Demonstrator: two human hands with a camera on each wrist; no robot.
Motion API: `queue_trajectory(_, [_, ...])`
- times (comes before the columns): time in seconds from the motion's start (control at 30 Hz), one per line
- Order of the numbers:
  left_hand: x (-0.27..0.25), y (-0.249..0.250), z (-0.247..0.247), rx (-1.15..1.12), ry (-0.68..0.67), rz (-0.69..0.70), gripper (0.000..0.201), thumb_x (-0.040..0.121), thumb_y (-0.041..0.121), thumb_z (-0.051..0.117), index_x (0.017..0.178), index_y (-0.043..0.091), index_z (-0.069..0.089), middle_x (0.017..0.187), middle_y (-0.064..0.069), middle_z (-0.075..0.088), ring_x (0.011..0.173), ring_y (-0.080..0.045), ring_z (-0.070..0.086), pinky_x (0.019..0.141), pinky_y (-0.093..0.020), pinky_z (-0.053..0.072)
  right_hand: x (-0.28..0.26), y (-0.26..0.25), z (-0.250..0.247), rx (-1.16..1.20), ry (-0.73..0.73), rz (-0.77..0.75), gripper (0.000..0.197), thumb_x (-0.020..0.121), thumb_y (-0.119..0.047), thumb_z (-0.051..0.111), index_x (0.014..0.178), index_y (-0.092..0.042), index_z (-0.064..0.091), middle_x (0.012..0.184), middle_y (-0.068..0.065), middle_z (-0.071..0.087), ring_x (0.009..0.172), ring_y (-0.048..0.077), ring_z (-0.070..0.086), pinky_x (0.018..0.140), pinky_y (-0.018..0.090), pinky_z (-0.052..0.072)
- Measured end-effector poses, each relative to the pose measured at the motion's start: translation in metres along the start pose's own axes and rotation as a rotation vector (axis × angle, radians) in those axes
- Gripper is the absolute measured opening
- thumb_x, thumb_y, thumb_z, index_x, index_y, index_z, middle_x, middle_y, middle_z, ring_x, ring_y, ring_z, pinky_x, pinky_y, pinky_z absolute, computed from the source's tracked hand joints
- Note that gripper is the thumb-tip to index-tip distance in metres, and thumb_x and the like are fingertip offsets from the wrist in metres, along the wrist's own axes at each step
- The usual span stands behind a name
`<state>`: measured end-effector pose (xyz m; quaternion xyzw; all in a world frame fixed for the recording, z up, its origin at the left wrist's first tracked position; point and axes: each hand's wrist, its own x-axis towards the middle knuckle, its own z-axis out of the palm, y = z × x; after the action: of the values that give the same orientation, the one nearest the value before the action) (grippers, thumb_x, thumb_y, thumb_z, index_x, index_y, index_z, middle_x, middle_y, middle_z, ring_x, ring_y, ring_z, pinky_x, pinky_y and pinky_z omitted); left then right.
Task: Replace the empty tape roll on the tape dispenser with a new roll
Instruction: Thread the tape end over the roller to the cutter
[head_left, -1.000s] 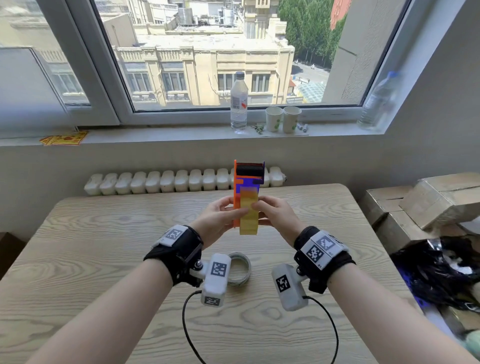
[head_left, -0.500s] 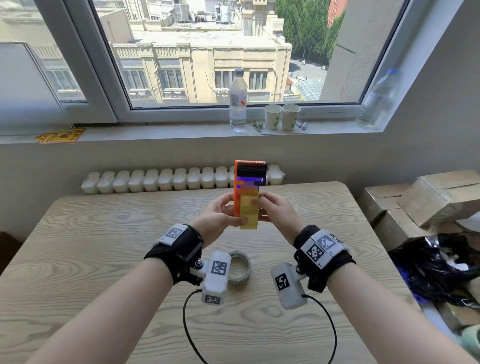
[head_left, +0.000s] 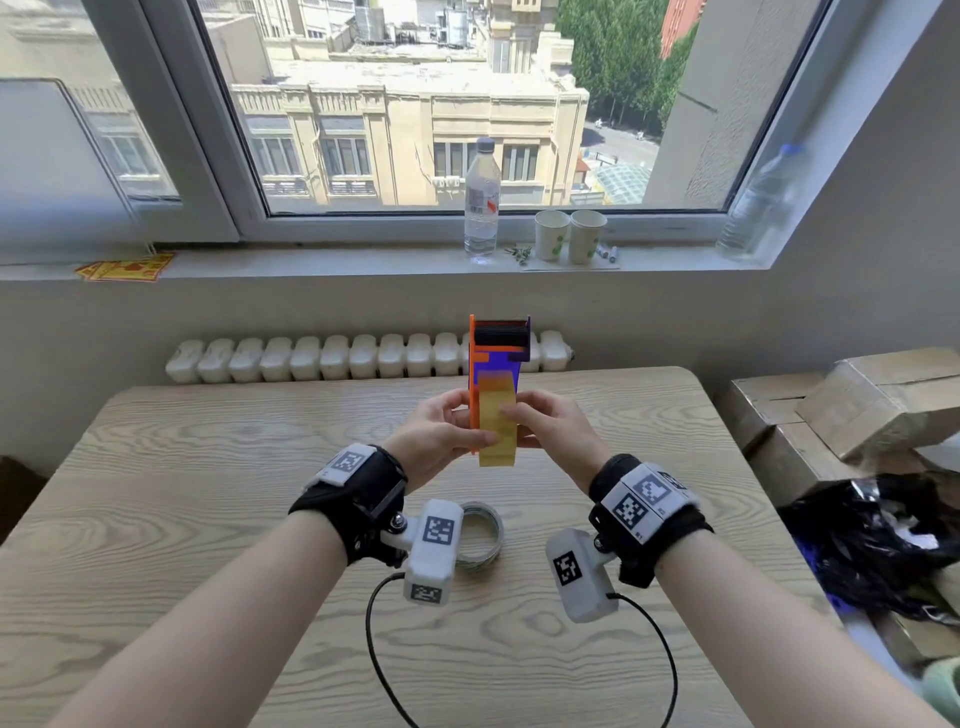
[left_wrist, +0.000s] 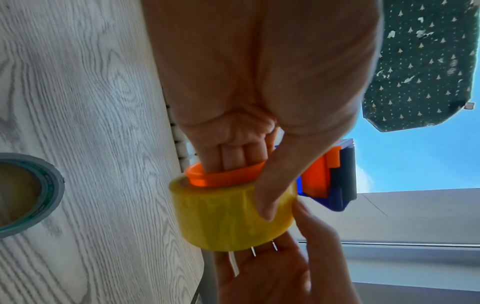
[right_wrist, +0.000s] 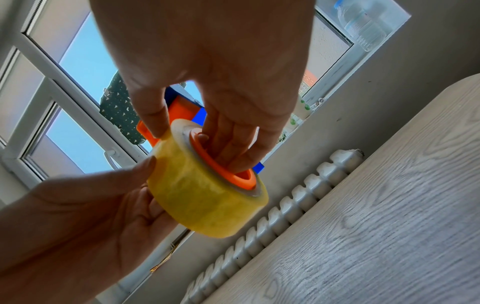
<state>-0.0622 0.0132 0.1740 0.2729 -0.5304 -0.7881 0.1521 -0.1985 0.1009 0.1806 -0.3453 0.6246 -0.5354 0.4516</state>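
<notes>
An orange and blue tape dispenser (head_left: 498, 358) is held upright above the table, cutter end up. A full yellow tape roll (head_left: 497, 423) sits around its orange hub (left_wrist: 223, 178). My left hand (head_left: 441, 434) grips from the left: its fingers curl into the hub and its thumb presses the roll (left_wrist: 228, 218). My right hand (head_left: 550, 421) grips from the right, fingers inside the hub (right_wrist: 241, 179) and thumb on the roll's (right_wrist: 207, 203) rim. The empty grey roll (head_left: 480, 535) lies flat on the table below my left wrist.
The wooden table (head_left: 208, 493) runs to a radiator (head_left: 322, 358) under the window. A water bottle (head_left: 481, 200) and two paper cups (head_left: 569, 234) stand on the sill. Cardboard boxes (head_left: 857, 410) and a black bag (head_left: 878, 540) crowd the right side.
Hardly anything differs. Both hands stay on the dispenser and the yellow roll; the assembly has shifted only slightly in the air.
</notes>
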Motion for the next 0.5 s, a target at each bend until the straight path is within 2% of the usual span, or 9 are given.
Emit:
queue_trajectory(0.13, [0.0002,0.0015,0.0002,0.003,-0.013,-0.014,0.052,0.076,-0.022,0.054,0.120,0.004,0.049,0.109,-0.018,0.065,0.097,-0.028,0.066,0.091,-0.038,0.053,0.0026,0.0006,0.0000,-0.001,0.043,-0.001,0.037,0.086,-0.015,0.064,0.116,0.005,0.053,0.105,0.019,0.066,0.082,0.022,0.065,0.072,0.029,0.055])
queue_trajectory(0.3, [0.0002,0.0016,0.0027,-0.030,0.011,-0.020,0.045,0.084,-0.005,0.056,0.127,-0.001,0.046,0.123,-0.025,0.059,0.106,-0.033,0.062,0.089,-0.036,0.054,0.0037,0.0014,-0.0041,-0.010,0.011,0.010,0.039,0.084,-0.013,0.065,0.117,0.003,0.051,0.108,0.018,0.065,0.085,0.021,0.065,0.075,0.031,0.055])
queue_trajectory(0.37, [0.0008,0.0000,0.0027,-0.036,0.007,-0.021,0.048,0.083,-0.007,0.056,0.129,-0.002,0.043,0.124,-0.026,0.058,0.108,-0.033,0.061,0.092,-0.036,0.052,0.0037,0.0013,-0.0055,-0.008,0.005,0.012,0.039,0.084,-0.010,0.065,0.118,0.003,0.050,0.107,0.018,0.065,0.085,0.022,0.064,0.075,0.032,0.054])
queue_trajectory(0.5, [0.0030,-0.0003,0.0014,-0.014,-0.006,-0.029,0.057,0.078,-0.019,0.054,0.130,0.000,0.041,0.113,-0.022,0.062,0.105,-0.032,0.061,0.096,-0.040,0.049,0.0048,0.0015,-0.0063,0.030,0.007,0.009,0.034,0.086,-0.008,0.060,0.117,0.004,0.050,0.103,0.020,0.063,0.082,0.025,0.064,0.077,0.036,0.053])
